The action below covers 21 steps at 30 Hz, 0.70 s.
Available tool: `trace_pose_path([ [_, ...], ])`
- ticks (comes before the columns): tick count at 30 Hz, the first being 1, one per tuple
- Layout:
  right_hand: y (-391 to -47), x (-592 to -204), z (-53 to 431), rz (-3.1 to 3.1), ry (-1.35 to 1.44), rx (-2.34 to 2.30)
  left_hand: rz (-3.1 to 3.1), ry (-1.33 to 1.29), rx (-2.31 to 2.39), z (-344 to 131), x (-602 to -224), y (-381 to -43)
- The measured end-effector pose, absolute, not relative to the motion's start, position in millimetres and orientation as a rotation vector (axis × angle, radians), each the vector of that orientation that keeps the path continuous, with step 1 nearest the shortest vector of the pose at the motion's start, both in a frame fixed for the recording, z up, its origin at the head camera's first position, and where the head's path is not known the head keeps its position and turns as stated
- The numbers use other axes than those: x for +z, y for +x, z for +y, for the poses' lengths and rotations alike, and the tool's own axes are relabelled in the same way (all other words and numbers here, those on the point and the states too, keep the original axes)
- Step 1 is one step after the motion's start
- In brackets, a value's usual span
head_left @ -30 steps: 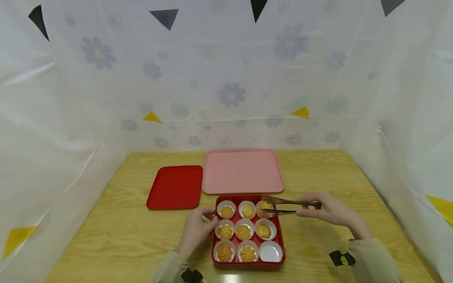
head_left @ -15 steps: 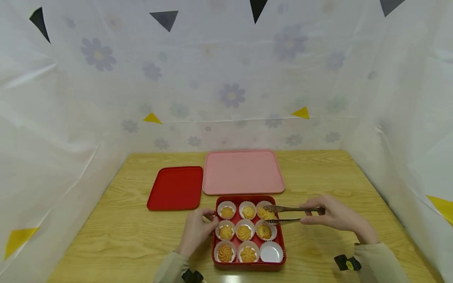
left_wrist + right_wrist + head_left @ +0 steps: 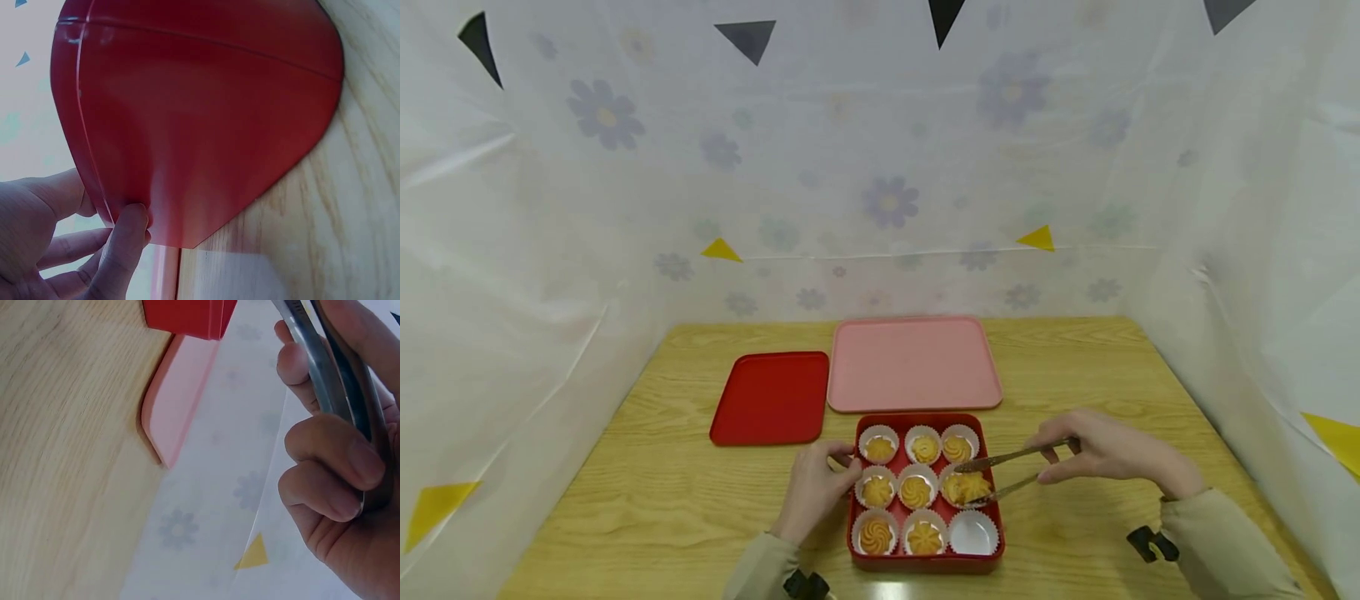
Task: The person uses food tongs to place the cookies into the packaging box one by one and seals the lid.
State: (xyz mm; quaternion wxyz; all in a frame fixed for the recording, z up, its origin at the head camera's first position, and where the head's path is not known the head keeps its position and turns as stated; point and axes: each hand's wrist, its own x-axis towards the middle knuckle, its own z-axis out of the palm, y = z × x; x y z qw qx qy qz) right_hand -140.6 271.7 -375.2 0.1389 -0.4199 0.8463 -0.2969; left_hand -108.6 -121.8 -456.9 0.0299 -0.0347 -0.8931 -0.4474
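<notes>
A red square box [image 3: 994, 521] holds rows of white paper cups with piped butter cookies. My left hand [image 3: 820, 487] pinches the box's left wall, thumb on the outer face, as the left wrist view shows at the red wall [image 3: 187, 137]. Metal tongs [image 3: 1022, 456] are gripped in my right hand [image 3: 1093, 454], with curled fingers around their handle [image 3: 344, 387]. Between the tong tips is a cookie [image 3: 972, 485], above the middle cup of the right column. The front right paper cup [image 3: 973, 533] has no cookie in it.
Behind the box lies a pink tray [image 3: 917, 367]. A flat red lid-like tray [image 3: 771, 398] lies to its left. White floral sheeting [image 3: 880, 150] encloses the wooden table [image 3: 662, 500] at the back and sides.
The tongs have come forward from the back right cup to over the middle right cup, carrying a cookie. My left hand stays on the box wall.
</notes>
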Motion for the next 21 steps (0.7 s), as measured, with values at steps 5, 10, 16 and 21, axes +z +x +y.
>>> trace_pose_path([
  [5, -140.3, -367.9, 264.8, 2.429, -1.272, -0.772, -2.76, -0.101, -1.368, -121.4, -455.5, -108.4],
  [10, -140.3, -361.9, 256.2, 2.425, -1.297, -0.697, -2.763, -0.1, -1.362, -121.5, -454.7, -108.4],
  [16, -141.1, -353.9, 241.3, 2.407, -1.176, -0.593, -2.772, -0.096, -1.334, -121.7, -454.2, -108.8],
  [21, -140.2, -350.1, 232.1, 2.37, -1.138, -0.557, -2.777, -0.101, -1.325, -121.2, -454.0, -108.6],
])
